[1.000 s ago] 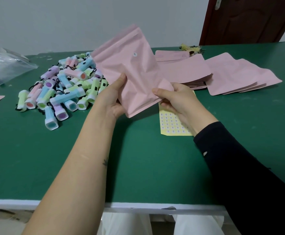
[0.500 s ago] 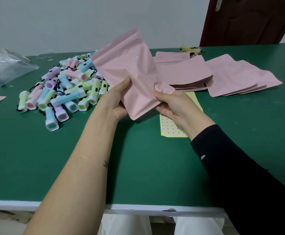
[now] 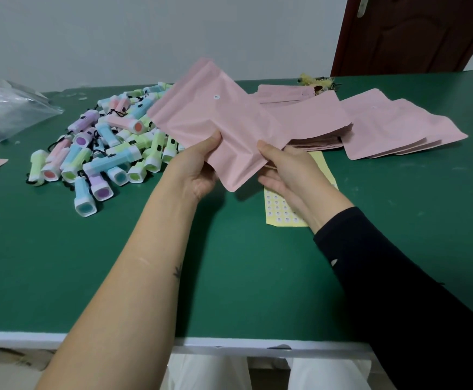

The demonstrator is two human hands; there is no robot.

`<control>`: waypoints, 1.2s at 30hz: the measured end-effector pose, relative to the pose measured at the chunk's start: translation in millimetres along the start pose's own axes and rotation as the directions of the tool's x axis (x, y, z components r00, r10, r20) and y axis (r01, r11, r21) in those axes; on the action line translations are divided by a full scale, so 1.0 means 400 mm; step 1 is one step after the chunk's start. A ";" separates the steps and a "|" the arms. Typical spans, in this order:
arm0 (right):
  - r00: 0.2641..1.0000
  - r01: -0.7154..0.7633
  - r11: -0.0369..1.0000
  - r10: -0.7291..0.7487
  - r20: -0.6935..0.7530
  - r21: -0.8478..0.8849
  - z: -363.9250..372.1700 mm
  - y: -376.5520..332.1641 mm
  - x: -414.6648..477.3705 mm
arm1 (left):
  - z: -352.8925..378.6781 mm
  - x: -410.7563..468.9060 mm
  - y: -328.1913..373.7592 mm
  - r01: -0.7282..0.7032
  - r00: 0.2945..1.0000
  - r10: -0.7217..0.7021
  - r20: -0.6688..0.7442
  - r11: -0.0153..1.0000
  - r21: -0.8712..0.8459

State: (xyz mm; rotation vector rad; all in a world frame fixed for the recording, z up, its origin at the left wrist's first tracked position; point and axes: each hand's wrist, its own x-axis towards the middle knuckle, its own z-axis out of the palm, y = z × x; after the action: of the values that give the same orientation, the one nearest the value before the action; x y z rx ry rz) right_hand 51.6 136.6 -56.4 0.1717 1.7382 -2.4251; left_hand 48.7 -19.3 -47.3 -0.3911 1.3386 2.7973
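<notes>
**Pink pouch gripped by both hands**

I see the pouch raised off the green table, slanting toward 11 o'clock. My left hand pinches its lower edge, thumb on the front face; my right hand pinches the 4 o'clock corner, fingers curled behind. Toy flashlights lie at 10 o'clock.

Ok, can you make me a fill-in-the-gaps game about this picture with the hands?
1. The pouch that the left hand and the right hand hold up is coloured ____.
2. The top of the table is coloured ____.
3. The pile of little torches lies on the person's ____ side.
4. The sticker sheet lying below the right hand is coloured ____.

Missing words: pink, green, left, yellow.
</notes>
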 end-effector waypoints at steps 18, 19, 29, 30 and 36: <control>0.994 0.107 0.976 -0.099 0.050 -0.189 0.007 -0.008 -0.017 | 0.000 -0.003 0.008 0.007 0.999 -0.004 0.038 0.995 -0.101; 0.993 0.114 0.974 -0.108 0.040 -0.196 0.006 -0.008 -0.016 | 0.001 -0.005 0.007 0.012 0.999 -0.008 0.046 0.996 -0.088; 0.989 0.147 0.965 -0.144 0.028 -0.219 0.011 -0.008 -0.017 | 0.000 0.004 0.003 -0.005 0.999 0.011 0.047 0.993 -0.115; 0.992 0.127 0.975 -0.120 0.048 -0.184 0.012 -0.009 -0.019 | -0.001 0.004 0.004 -0.004 0.999 0.009 0.046 0.993 -0.118; 0.994 0.090 0.985 -0.079 0.073 -0.149 0.014 0.002 -0.016 | 0.007 0.003 -0.003 -0.005 1.000 0.004 -0.013 0.998 -0.056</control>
State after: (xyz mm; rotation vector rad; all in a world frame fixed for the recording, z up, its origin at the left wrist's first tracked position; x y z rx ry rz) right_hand 57.8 131.6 -54.3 -0.0008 1.9274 -2.3131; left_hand 47.0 -16.4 -46.7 -0.4088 1.2673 2.8459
